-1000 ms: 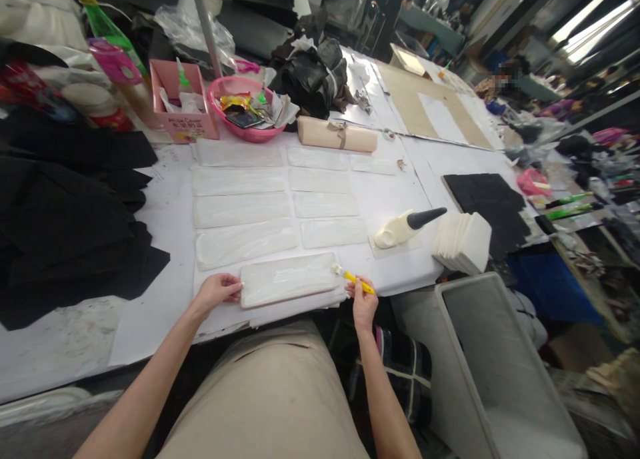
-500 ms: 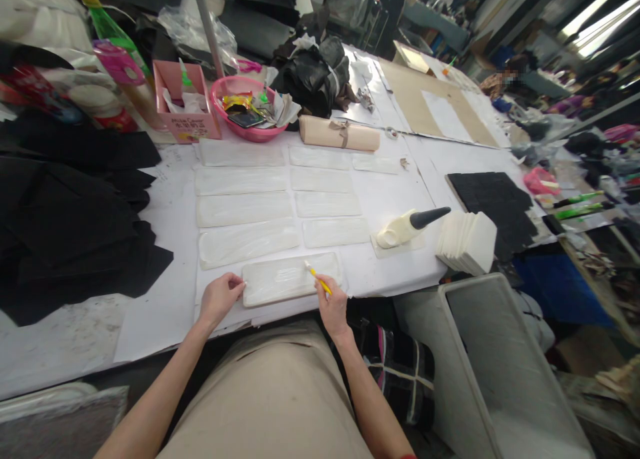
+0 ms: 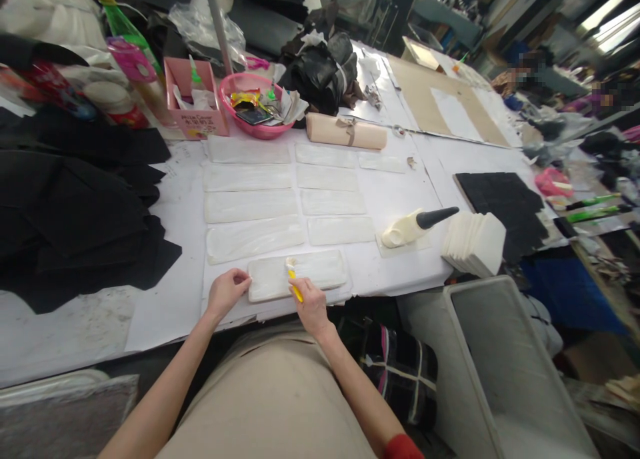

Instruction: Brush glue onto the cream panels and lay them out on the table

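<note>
A white rectangular piece (image 3: 320,267) with rounded corners, seemingly thick or stacked, lies at the table's front edge. My right hand (image 3: 311,306) grips a small brush (image 3: 295,284) with a yellow handle, its pale tip on the middle of the piece's wet-looking top. At the left end, my left hand (image 3: 229,292) pinches the edge between thumb and fingers. Behind it, similar flat white strips (image 3: 253,239) lie in rows on the white-covered table. To the right, a cream bottle (image 3: 403,231) with a dark tapered nozzle lies tilted on a pale pad.
Black cut pieces (image 3: 75,212) are heaped on the left. A pink box (image 3: 197,122), a pink basin (image 3: 260,131) of small items and a beige roll (image 3: 345,132) stand behind. White pieces (image 3: 475,242) and a black stack (image 3: 503,209) lie right, above a large grey bin (image 3: 520,366).
My right hand has moved left with the brush, from the right part of the white piece to its middle. My left hand stays at the left end. The view has shifted slightly.
</note>
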`<state>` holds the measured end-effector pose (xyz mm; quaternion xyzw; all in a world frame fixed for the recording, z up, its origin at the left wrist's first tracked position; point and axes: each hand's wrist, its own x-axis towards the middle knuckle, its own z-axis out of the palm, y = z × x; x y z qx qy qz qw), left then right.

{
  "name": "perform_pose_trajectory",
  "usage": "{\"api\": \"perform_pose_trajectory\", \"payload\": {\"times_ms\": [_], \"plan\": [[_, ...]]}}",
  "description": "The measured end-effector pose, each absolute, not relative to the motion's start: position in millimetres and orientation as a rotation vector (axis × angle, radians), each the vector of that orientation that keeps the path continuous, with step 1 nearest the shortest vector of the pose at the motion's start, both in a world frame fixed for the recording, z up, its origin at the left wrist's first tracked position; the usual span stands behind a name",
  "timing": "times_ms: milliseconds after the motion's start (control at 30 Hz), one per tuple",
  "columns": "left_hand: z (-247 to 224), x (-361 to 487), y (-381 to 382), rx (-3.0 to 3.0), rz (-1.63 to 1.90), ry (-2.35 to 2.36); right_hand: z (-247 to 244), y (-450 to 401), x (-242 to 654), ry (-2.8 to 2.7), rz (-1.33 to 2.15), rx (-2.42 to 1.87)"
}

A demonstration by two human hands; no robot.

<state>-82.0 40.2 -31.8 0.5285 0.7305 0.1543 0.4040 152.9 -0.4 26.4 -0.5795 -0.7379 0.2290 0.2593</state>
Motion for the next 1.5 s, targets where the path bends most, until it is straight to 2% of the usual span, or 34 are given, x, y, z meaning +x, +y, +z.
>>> {"api": "perform_pose_trajectory", "payload": {"times_ms": [167,333,500,733,1033,1233,1500], "plan": [[-34.3,-84.0,43.4,1.344,0.389,1.810,25.7,-14.0,176.1,-1.778,0.841,-1.476],[-30.1,-83.1,45.1,1.398,0.359,1.830,24.1,-19.5,246.7,-1.601,0.504,-1.779],[-30.8,-82.2,44.8,1.406,0.353,1.836,28.6,-16.0,278.9,-1.843,0.317,-1.836],[-31.1,-80.2,42.9,1.417,0.355,1.856,45.4,-31.6,271.8,-1.973,0.361,-1.838],[-29.3,-79.3,43.4,1.395,0.352,1.852,45.3,8.8,273.8,-2.019,0.278,-1.832],[-29.3,-77.3,40.5,1.384,0.389,1.865,43.2,-30.5,262.6,-2.116,0.245,-1.862],[-24.8,-77.2,42.4,1.348,0.400,1.837,54.2,-60.6,175.0,-2.125,0.564,-1.673]]}}
